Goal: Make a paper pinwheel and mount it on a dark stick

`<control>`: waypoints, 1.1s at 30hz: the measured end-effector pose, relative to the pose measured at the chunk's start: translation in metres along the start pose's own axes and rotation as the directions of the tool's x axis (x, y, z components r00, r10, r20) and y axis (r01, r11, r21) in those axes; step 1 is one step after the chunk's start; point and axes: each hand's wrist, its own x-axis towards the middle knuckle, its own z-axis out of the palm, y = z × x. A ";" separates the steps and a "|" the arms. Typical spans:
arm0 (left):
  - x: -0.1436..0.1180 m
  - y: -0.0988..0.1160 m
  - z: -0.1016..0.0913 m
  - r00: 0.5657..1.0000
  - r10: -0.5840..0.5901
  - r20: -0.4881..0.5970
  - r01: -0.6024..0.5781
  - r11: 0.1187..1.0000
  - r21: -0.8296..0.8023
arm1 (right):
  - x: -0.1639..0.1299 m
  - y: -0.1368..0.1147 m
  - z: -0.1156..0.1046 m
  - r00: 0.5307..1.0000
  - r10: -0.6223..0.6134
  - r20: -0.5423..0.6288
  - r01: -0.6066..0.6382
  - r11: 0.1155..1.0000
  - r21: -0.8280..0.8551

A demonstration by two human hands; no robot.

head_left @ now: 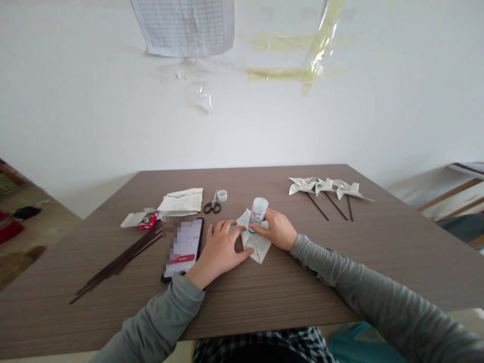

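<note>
My right hand (278,229) grips a small white glue bottle (258,210), tilted with its tip down on a printed paper square (256,243). My left hand (219,250) lies flat with fingers spread, pressing the left part of that paper onto the brown table (287,287). The paper is partly folded and lies at the table's middle, between my two hands. Both arms wear grey sleeves.
A phone (184,247) lies left of my left hand, beside a bundle of thin dark sticks (121,262). Behind are scissors (212,205), a bottle cap (222,195), folded papers (182,201) and a small red-white box (140,220). Three paper pinwheels (325,187) lie at the back right.
</note>
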 end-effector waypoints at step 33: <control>0.000 0.003 -0.001 1.000 -0.011 0.008 0.011 1.000 0.012 | -0.002 -0.001 0.004 0.996 -0.085 0.009 0.085 0.996 -0.031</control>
